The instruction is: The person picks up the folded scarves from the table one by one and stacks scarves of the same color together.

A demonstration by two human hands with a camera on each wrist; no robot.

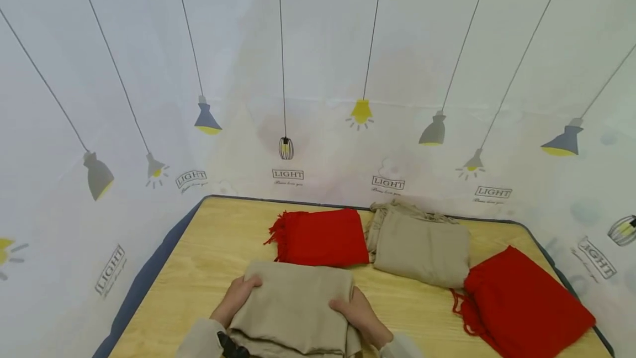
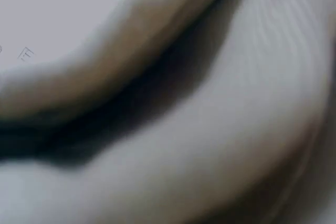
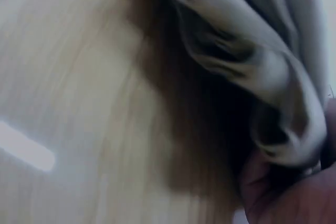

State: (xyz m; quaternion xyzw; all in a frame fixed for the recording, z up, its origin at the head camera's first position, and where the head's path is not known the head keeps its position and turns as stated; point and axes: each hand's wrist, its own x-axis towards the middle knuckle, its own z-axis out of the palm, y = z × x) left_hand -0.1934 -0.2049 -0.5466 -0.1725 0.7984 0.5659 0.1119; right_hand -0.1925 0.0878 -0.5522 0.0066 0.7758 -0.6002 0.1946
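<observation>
A folded beige scarf (image 1: 295, 305) lies between both hands near the front of the table, its layered edges toward the person. My left hand (image 1: 239, 296) grips its left side, thumb on top and fingers hidden beneath. On the opposite side my right hand (image 1: 359, 312) holds the edge the same way, thumb over the cloth. In the right wrist view the scarf's rolled folds (image 3: 273, 72) hang above the wood, with part of the right hand (image 3: 299, 200) under them. The left wrist view is too blurred to make out the grip.
Behind the held scarf lies a folded red scarf (image 1: 320, 237) with fringe at its left. Right of it sits another beige scarf (image 1: 422, 245), fringe at the back. A second red scarf (image 1: 529, 305) lies at the right of the wooden table (image 1: 189, 269). A lamp-printed wall covering (image 1: 328, 153) rises behind.
</observation>
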